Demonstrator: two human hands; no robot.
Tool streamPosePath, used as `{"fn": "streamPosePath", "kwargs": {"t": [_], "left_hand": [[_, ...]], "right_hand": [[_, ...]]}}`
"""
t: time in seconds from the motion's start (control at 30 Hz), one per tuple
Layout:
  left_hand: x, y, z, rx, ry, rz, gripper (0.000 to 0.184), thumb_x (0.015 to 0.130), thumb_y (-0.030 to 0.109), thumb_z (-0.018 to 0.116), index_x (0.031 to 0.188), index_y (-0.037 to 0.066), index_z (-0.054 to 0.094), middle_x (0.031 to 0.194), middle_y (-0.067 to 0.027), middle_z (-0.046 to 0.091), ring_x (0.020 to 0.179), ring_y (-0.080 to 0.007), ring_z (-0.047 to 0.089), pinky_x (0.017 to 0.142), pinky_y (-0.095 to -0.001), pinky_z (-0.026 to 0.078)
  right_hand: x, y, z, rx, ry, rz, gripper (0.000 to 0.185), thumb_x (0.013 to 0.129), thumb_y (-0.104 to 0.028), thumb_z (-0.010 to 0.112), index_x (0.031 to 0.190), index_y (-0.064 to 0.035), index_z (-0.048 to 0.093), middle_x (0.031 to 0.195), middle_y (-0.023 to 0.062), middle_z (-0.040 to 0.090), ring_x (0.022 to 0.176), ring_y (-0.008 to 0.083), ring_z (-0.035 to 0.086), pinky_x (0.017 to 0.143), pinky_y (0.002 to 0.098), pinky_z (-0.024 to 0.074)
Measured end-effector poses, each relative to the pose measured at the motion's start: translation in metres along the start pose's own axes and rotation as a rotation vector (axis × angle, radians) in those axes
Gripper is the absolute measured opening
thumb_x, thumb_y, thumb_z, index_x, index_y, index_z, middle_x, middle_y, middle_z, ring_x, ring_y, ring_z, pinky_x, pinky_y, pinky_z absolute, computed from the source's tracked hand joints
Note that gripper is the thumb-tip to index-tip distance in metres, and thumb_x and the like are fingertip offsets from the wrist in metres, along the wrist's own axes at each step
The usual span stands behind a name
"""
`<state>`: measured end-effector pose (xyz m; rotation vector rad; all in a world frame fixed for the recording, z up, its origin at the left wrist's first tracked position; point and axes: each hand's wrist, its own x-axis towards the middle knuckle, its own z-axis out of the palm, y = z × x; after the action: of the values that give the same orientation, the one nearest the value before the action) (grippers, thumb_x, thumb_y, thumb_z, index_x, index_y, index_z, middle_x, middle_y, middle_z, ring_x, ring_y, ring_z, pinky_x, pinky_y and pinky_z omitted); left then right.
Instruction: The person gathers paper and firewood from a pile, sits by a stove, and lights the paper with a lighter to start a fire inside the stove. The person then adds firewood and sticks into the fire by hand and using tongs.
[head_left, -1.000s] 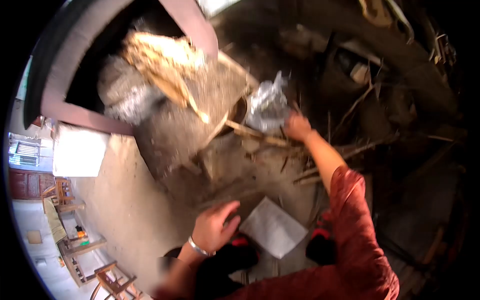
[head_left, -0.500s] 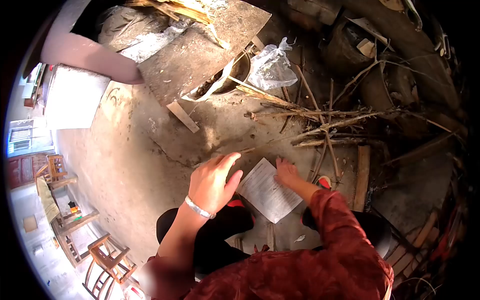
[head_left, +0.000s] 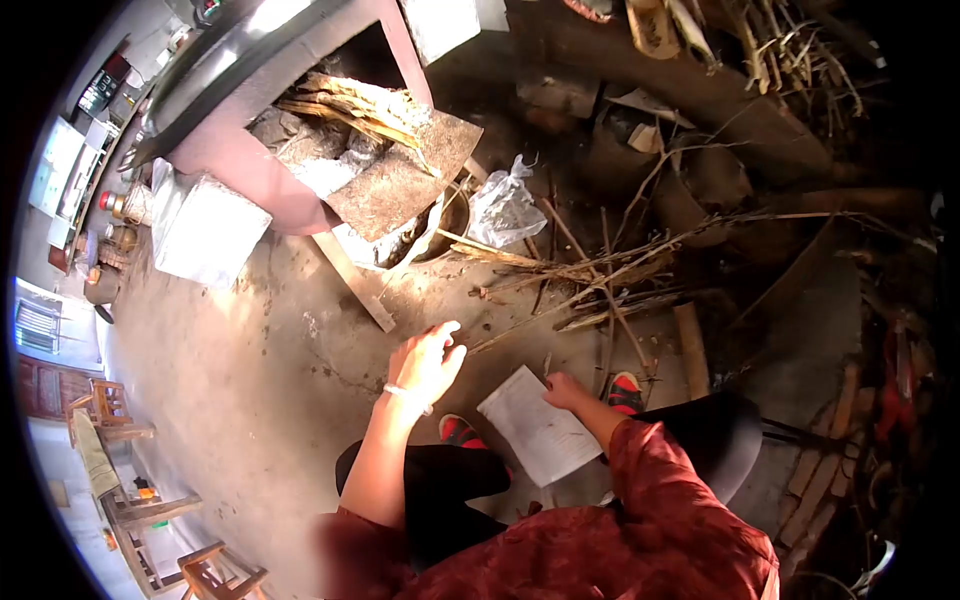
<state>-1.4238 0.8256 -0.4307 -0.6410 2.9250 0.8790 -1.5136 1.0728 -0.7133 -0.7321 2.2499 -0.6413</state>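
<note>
My left hand (head_left: 425, 367), with a pale bracelet (head_left: 408, 398) on its wrist, is held out over the concrete floor. Its fingers are bent but apart, with nothing visible in them. To its right, a white sheet of paper (head_left: 540, 430) with faint print lies tilted between my feet. My right hand (head_left: 567, 391) is closed at the paper's upper right edge; its fingertips are partly hidden. Red-and-black shoes (head_left: 625, 392) show on either side of the paper.
Dry sticks (head_left: 610, 275) lie crossed on the floor ahead. Beyond them are a clear plastic bag (head_left: 505, 205), a basin (head_left: 455, 220) and a board (head_left: 405, 175) below a pink-edged stove opening with stalks (head_left: 350, 105). A white box (head_left: 210, 230) stands left; wooden chairs (head_left: 210, 575) are lower left.
My right hand has closed at the paper's edge, and the paper has turned slightly. My left hand stays raised with fingers apart. The view has shifted, showing more of the stove.
</note>
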Motion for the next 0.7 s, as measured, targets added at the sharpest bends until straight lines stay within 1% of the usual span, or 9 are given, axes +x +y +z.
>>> {"fn": "streamPosePath", "kwargs": {"t": [0.1, 0.17, 0.27, 0.3, 0.4, 0.43, 0.5, 0.6, 0.7], "left_hand": [[-0.003, 0.002, -0.007, 0.051, -0.097, -0.043, 0.034, 0.079, 0.024, 0.059, 0.11, 0.011, 0.056, 0.091, -0.0102, 0.065, 0.085, -0.0288, 0.062, 0.072, -0.0379, 0.049], [-0.005, 0.003, -0.005, 0.039, -0.147, -0.089, 0.037, 0.08, 0.028, 0.058, 0.112, 0.011, 0.056, 0.093, -0.0111, 0.064, 0.088, -0.0284, 0.061, 0.074, -0.0376, 0.049], [0.0, 0.001, 0.006, 0.05, -0.213, -0.055, 0.04, 0.08, 0.028, 0.058, 0.113, 0.005, 0.055, 0.094, -0.0144, 0.064, 0.087, -0.0297, 0.061, 0.076, -0.0366, 0.047], [-0.002, 0.019, -0.005, -0.053, -0.36, -0.233, 0.054, 0.082, 0.033, 0.058, 0.128, 0.01, 0.044, 0.117, -0.0153, 0.056, 0.106, -0.0306, 0.055, 0.087, -0.0363, 0.044], [0.005, -0.016, 0.061, -0.11, 0.238, -0.181, 0.072, 0.08, 0.045, 0.057, 0.14, 0.023, 0.024, 0.141, -0.012, 0.032, 0.129, -0.0304, 0.032, 0.096, -0.0385, 0.041], [0.006, -0.006, 0.046, -0.297, 0.117, -0.187, 0.087, 0.078, 0.054, 0.057, 0.143, 0.026, 0.006, 0.149, -0.0114, 0.008, 0.137, -0.0293, 0.01, 0.106, -0.0358, 0.028], [-0.024, 0.047, 0.002, -0.647, -0.113, -0.434, 0.09, 0.079, 0.057, 0.056, 0.143, 0.024, 0.003, 0.148, -0.0144, 0.011, 0.137, -0.028, 0.012, 0.107, -0.0359, 0.024], [-0.013, 0.011, 0.047, -1.19, -0.305, -0.136, 0.095, 0.08, 0.043, 0.063, 0.143, 0.019, -0.003, 0.146, -0.0164, 0.017, 0.134, -0.0263, 0.02, 0.105, -0.0374, 0.026], [-0.029, 0.049, 0.049, -1.101, -0.189, -0.089, 0.098, 0.079, 0.014, 0.07, 0.143, 0.016, -0.004, 0.139, -0.0165, 0.032, 0.125, -0.0225, 0.035, 0.102, -0.0368, 0.032]], "right_hand": [[0.005, -0.061, -0.073, 0.113, 0.085, -0.109, 0.015, 0.066, -0.017, 0.057, 0.074, -0.0036, 0.059, 0.075, 0.018, 0.061, 0.07, 0.0348, 0.059, 0.064, 0.0402, 0.0479], [-0.004, -0.09, -0.118, 0.247, 0.2, -0.183, 0.03, 0.065, -0.016, 0.059, 0.09, -0.0009, 0.061, 0.077, 0.0182, 0.062, 0.071, 0.0315, 0.061, 0.066, 0.0367, 0.0484], [-0.041, -0.134, -0.181, 0.564, 0.177, -0.222, 0.028, 0.073, -0.005, 0.053, 0.098, 0.0029, 0.06, 0.08, 0.0099, 0.064, 0.071, 0.0148, 0.059, 0.067, 0.0278, 0.0471], [-0.052, -0.141, -0.191, 0.653, 0.189, -0.23, 0.025, 0.075, -0.002, 0.05, 0.097, 0.004, 0.06, 0.081, 0.0081, 0.064, 0.072, 0.0122, 0.058, 0.068, 0.0266, 0.0468], [-0.083, -0.156, -0.21, 0.829, 0.277, -0.332, 0.027, 0.079, 0.001, 0.042, 0.099, 0.004, 0.06, 0.086, 0.0051, 0.063, 0.075, 0.0091, 0.057, 0.071, 0.0245, 0.0473], [-0.093, -0.162, -0.212, 0.849, 0.299, -0.334, 0.027, 0.079, 0.001, 0.041, 0.099, 0.0038, 0.06, 0.086, 0.0047, 0.063, 0.075, 0.0088, 0.057, 0.071, 0.0244, 0.0471], [-0.101, -0.161, -0.208, 0.84, 0.349, -0.32, 0.029, 0.078, 0.001, 0.04, 0.1, 0.0026, 0.06, 0.085, 0.0037, 0.062, 0.075, 0.008, 0.055, 0.069, 0.0239, 0.0464], [-0.11, -0.174, -0.193, 1.188, 0.105, -0.154, 0.02, 0.086, -0.005, 0.047, 0.101, 0.0003, 0.058, 0.086, 0.0032, 0.062, 0.073, 0.0089, 0.056, 0.067, 0.0239, 0.0467], [-0.109, -0.18, -0.173, 1.189, -0.036, -0.237, 0.018, 0.087, -0.008, 0.047, 0.099, -0.0003, 0.058, 0.085, 0.0035, 0.062, 0.072, 0.0092, 0.056, 0.066, 0.0248, 0.0487]]}}
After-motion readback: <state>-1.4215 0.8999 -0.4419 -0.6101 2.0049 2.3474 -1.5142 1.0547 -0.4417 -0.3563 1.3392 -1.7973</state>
